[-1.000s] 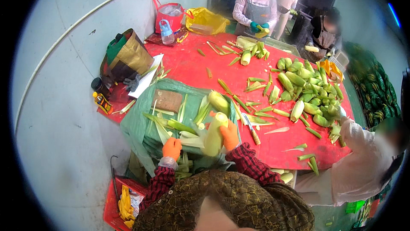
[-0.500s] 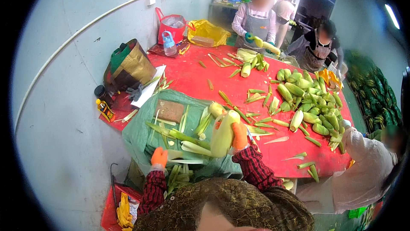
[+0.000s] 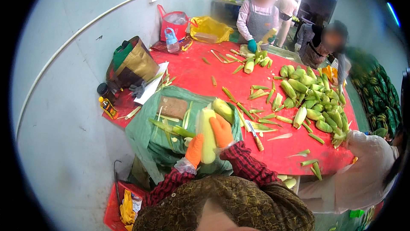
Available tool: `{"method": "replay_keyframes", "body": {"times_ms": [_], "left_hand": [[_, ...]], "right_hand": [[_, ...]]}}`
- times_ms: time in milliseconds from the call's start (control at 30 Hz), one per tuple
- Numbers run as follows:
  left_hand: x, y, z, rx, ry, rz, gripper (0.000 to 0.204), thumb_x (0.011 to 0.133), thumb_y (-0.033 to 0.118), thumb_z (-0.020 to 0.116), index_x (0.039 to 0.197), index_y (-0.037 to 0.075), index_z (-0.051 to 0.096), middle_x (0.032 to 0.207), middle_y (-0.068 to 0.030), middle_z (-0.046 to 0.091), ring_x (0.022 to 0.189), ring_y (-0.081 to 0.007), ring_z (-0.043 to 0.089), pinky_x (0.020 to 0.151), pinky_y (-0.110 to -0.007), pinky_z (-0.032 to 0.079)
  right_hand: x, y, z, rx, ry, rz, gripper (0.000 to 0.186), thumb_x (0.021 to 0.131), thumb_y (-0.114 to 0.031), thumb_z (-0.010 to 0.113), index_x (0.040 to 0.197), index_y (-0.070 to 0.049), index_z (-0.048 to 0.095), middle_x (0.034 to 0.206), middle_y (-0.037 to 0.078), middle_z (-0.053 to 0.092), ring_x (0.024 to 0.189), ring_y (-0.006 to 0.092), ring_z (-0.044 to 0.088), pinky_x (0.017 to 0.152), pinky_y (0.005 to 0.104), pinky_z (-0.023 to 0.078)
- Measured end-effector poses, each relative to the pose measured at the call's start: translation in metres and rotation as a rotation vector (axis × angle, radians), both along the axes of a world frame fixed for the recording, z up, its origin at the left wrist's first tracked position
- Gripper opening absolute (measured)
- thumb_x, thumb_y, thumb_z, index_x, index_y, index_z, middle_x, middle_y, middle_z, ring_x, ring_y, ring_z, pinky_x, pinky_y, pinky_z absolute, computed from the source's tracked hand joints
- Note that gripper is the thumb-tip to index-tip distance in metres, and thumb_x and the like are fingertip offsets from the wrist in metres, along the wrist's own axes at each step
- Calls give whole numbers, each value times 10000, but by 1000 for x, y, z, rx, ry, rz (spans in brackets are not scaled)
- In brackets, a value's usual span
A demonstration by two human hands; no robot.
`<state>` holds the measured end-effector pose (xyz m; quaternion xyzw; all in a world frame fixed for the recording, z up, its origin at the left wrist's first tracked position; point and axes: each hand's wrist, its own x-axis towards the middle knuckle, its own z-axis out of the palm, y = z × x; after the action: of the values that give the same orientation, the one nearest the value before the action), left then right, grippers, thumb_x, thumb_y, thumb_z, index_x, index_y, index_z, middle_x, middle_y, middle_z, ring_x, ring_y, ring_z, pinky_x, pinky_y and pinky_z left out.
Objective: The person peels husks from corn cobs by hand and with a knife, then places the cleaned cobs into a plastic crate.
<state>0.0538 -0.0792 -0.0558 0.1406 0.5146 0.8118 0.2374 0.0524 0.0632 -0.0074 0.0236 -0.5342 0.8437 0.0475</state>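
Observation:
A pale green corn ear (image 3: 208, 141) stands nearly upright between my two orange-gloved hands. My left hand (image 3: 195, 150) is closed against its left side, low down. Against its right side, higher up, my right hand (image 3: 221, 131) is wrapped. Just beyond my right hand lies another corn ear (image 3: 223, 109). Under them is a green plastic sheet (image 3: 145, 145) with cut husk strips (image 3: 164, 127) and a brown block (image 3: 173, 107) on it. A knife (image 3: 257, 139) rests on the red table to the right of my right hand.
A large pile of husked ears (image 3: 314, 103) covers the right of the red table (image 3: 192, 71). Bags and a bottle (image 3: 171, 41) stand along the left wall. Co-workers (image 3: 260, 21) stand at the far and right edges. A red crate (image 3: 113, 207) sits low at left.
My left hand has come right and up from the loose husk to the ear. The ear has shifted left with my right hand and stands more upright. The knife now shows uncovered.

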Motion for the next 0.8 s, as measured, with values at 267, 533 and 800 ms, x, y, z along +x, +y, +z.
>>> {"method": "replay_keyframes", "body": {"times_ms": [267, 533, 800], "left_hand": [[-1, -2, 26, -493, 494, 274, 478, 922, 379, 461, 1251, 32, 465, 1063, -178, 604, 965, -282, 585, 822, -349, 436], [-9, -15, 16, -667, 682, 204, 351, 887, 222, 467, 1183, 41, 518, 899, -237, 608, 849, -408, 590, 709, -442, 467], [-11, -6, 14, -539, 643, 262, 279, 873, 167, 472, 1096, 41, 584, 784, -213, 614, 718, -353, 623, 632, -393, 477]], "right_hand": [[0, -16, 10, 133, 4, -155, 655, 813, -211, 648, 1366, -18, 353, 1209, 84, 539, 1063, 133, 510, 906, 284, 412], [0, -11, -7, 246, 7, -178, 606, 809, -224, 652, 1324, -10, 416, 1168, 79, 557, 1044, 136, 515, 897, 289, 417], [5, 5, -7, 76, -24, -77, 591, 827, -250, 633, 1323, -17, 414, 1141, 62, 555, 1019, 129, 511, 884, 291, 418]]}}
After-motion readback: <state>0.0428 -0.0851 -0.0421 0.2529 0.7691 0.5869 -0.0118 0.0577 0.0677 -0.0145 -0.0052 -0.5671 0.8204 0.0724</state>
